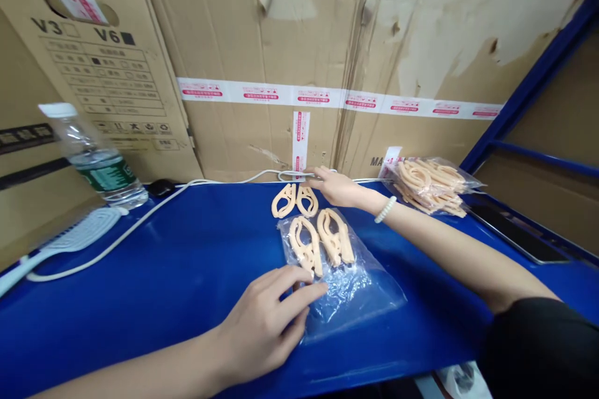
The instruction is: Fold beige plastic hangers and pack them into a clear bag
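Note:
Two peach-coloured folded hangers, a left one (298,243) and a right one (324,230), lie side by side in or on a clear plastic bag (369,299); I cannot tell which. My left hand (276,312) is at the bag's left side, its curled fingers closed on the film just below the left hanger. Beyond the bag, two smaller-looking loose hangers, one left (276,204) and one right (313,206), lie on the blue table. Over the top of the right loose one reaches my right hand (334,187), palm down with fingers stretched out; their tips are partly blurred.
Bagged hangers (428,184) are piled at the back right, beside a dark phone (515,234). At left stand a water bottle (103,165) and a pale blue hairbrush (88,230). A white cable (135,230) runs along the taped cardboard wall (262,25).

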The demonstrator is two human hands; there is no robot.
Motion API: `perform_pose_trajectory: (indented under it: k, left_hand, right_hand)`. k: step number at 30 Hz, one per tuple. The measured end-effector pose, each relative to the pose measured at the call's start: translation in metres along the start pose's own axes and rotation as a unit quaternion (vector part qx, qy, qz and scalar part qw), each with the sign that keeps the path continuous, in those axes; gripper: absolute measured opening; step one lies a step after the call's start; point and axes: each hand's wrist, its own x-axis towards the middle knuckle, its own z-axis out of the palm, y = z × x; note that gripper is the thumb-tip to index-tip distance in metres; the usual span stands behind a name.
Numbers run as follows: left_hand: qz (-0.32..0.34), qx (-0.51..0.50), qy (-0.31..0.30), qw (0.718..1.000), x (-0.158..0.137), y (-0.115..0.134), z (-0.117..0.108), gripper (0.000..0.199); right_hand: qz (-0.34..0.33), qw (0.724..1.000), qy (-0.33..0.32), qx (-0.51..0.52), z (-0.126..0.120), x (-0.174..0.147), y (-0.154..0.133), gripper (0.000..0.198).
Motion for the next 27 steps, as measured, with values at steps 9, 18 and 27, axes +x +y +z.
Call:
perform_pose_trajectory:
  k: [9, 18, 27]
  left_hand:
    - [-0.008, -0.012, -0.025, 1.000, -0.004, -0.004, 0.000, 0.042]
    - [-0.015, -0.037, -0.037, 0.999, -0.005, -0.006, -0.001, 0.048]
    - [-0.019, -0.043, -0.024, 0.999, -0.003, -0.007, 0.001, 0.046]
  right_hand:
    - [-0.040, 0.999, -0.029, 0.022, 0.024, 0.011, 0.032, 0.033]
    - [-0.027, 0.988, 0.024, 0.147, 0.021, -0.029, 0.035, 0.027]
    - [0.099, 0.940, 0.285, 0.159, -0.014, -0.067, -0.011, 0.015]
